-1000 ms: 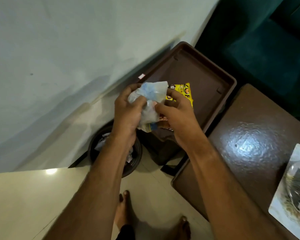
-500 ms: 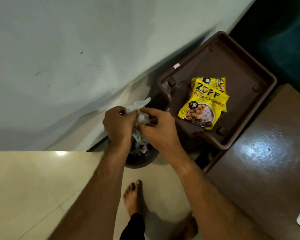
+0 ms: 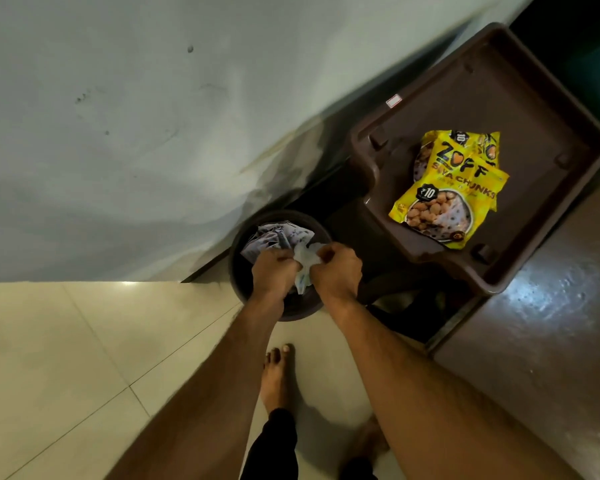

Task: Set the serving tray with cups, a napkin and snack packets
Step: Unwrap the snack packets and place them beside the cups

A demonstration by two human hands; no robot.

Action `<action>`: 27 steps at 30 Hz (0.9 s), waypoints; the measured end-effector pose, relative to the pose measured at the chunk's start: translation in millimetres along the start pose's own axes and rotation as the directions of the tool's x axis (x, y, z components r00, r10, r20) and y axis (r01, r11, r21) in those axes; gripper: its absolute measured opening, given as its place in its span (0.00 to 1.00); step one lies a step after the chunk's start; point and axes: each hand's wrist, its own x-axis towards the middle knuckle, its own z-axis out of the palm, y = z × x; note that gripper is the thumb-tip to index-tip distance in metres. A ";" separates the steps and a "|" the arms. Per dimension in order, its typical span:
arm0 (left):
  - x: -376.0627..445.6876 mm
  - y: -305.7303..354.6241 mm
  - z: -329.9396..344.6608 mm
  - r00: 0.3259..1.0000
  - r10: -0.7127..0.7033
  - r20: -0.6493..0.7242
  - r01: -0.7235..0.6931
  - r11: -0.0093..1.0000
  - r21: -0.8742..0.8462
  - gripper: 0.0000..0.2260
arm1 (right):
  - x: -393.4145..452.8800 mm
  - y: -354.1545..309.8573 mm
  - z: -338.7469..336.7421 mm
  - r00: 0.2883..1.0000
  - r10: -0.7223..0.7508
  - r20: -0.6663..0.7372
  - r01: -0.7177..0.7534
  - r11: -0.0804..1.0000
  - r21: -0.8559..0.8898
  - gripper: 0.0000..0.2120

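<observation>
A brown serving tray (image 3: 541, 126) sits at the upper right with yellow snack packets (image 3: 451, 188) stacked in it. My left hand (image 3: 272, 271) and my right hand (image 3: 336, 271) are both closed on a crumpled white and blue plastic wrapper (image 3: 303, 263), held between them just over a dark round waste bin (image 3: 243, 271) on the floor. The bin holds crumpled paper or plastic waste (image 3: 274, 237). No cups or napkin show in this view.
A glossy dark brown table (image 3: 548, 341) fills the right side next to the tray. A pale wall (image 3: 136, 116) stands behind the bin. Light floor tiles (image 3: 84, 358) lie at the left. My bare feet (image 3: 278, 379) stand just in front of the bin.
Both hands have carried the crumpled wrapper down and left, from over the tray to just above the bin. The snack packets have come into full view.
</observation>
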 end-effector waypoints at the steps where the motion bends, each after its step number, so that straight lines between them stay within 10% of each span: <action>1: 4.5 -5.1 0.9 0.999 -0.034 0.015 0.034 0.999 -0.015 0.09 | 3.6 6.0 5.9 1.000 0.013 0.016 -0.013 1.000 0.004 0.15; 14: 12.5 -10.2 13.2 0.982 -0.098 0.160 0.104 0.994 -0.030 0.16 | 23.1 30.5 13.2 0.965 0.080 0.248 -0.093 0.995 0.038 0.24; 27: -53.1 34.8 11.1 0.970 0.231 0.076 -0.230 0.973 -0.015 0.22 | -15.9 6.0 -58.7 0.919 -0.368 0.141 0.369 0.929 0.020 0.23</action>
